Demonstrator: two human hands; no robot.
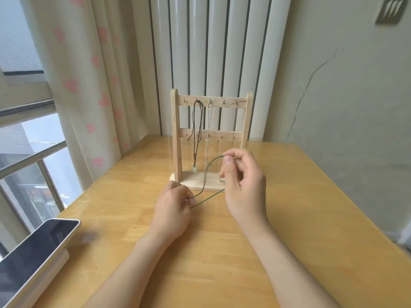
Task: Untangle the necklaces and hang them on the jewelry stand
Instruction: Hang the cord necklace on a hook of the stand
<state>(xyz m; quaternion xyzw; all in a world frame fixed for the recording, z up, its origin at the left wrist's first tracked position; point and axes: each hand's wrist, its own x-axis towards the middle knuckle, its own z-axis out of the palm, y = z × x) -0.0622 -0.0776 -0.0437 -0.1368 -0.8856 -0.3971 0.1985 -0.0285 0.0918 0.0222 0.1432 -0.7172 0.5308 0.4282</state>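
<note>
A wooden jewelry stand (175, 134) stands upright at the back of the table. A dark cord necklace with a pale green pendant (194, 168) hangs from its top bar. Beside it hang thin silver chains (208, 130). A green cord necklace (205, 176) stretches between my hands in front of the stand's base. My left hand (173, 207) pinches its lower end just above the table. My right hand (242, 185) is raised and pinches the upper end between thumb and forefinger.
The wooden table (222, 252) fills the lower half of the view. A tablet on a white stand (33, 258) sits at the front left corner. Behind the table hang a curtain (89, 85) and a white radiator (211, 41).
</note>
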